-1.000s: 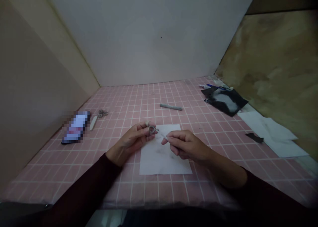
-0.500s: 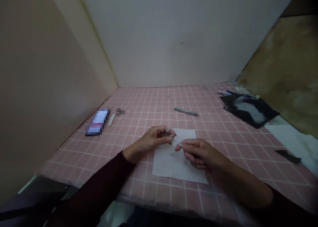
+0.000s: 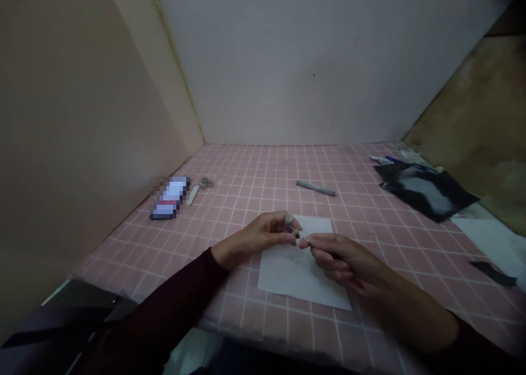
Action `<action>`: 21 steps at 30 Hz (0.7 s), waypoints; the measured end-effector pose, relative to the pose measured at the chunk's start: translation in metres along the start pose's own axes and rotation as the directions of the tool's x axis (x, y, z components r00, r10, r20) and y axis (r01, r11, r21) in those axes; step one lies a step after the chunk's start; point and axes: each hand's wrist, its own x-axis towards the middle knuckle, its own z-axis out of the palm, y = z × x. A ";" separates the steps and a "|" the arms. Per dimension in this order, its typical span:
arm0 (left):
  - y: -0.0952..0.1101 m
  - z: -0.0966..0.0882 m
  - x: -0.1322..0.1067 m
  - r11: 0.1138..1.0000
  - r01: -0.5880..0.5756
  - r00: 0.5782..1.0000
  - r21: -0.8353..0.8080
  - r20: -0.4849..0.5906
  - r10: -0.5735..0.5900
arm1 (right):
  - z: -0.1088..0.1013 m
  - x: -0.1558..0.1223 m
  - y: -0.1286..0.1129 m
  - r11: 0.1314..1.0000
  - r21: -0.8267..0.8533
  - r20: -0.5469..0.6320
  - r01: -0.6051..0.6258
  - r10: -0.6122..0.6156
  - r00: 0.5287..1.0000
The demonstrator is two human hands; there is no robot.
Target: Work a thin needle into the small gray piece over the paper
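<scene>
Left grip: my left hand (image 3: 258, 235) is closed in a pinch, thumb and fingertips clenched on a small grey piece (image 3: 294, 231), too small here to make out its form; one fingertip carries a pale wrap (image 3: 289, 219)
Right grip: my right hand (image 3: 345, 263) is also closed, its fingertips pinching a thin pale sliver (image 3: 307, 240), with the other fingers curled beneath
Between the hands: the grey piece and the sliver's tip are just beside each other, or touching; I cannot tell which
Held piece: up in my left fingers, above the far edge of the white paper sheet (image 3: 287, 279)
Work so far: the piece is in hand, with faint grey smudges on the sheet below; the pictures show no more than that
Near the wall: a grey stick (image 3: 315, 188) lies on the pink tiled surface (image 3: 246, 169), with small scissors (image 3: 206, 183), a pale strip (image 3: 193, 195) and a pixelated phone (image 3: 170, 197) to the left
Far right: a black sheet (image 3: 427, 191), blue pens (image 3: 406, 164), white paper (image 3: 489, 238) and a black scrap (image 3: 493, 273)
</scene>
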 end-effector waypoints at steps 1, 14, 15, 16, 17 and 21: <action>0.000 0.001 0.000 1.000 -0.004 1.000 0.002 -0.015 0.004 | 0.001 0.000 0.000 1.000 0.010 0.003 0.007 -0.007 1.000; -0.002 -0.001 0.000 0.998 -0.011 1.000 0.069 0.029 0.009 | 0.004 -0.001 0.007 0.872 -0.429 -0.017 0.235 -0.268 0.963; -0.001 0.000 0.000 0.998 -0.022 0.999 0.050 0.024 0.021 | 0.003 -0.001 0.004 0.952 -0.272 -0.011 0.143 -0.152 0.988; -0.001 0.000 -0.001 0.999 -0.025 0.999 0.027 0.024 0.025 | 0.002 -0.001 0.001 0.986 -0.141 -0.005 0.092 -0.093 0.996; 0.000 0.001 -0.001 0.999 -0.031 0.999 0.014 0.013 0.030 | 0.002 -0.001 -0.001 0.998 -0.036 0.013 0.052 -0.052 0.999; 0.001 0.003 -0.003 0.999 -0.032 0.999 0.010 0.007 0.032 | 0.001 -0.001 0.000 0.998 0.030 0.027 0.048 -0.048 0.998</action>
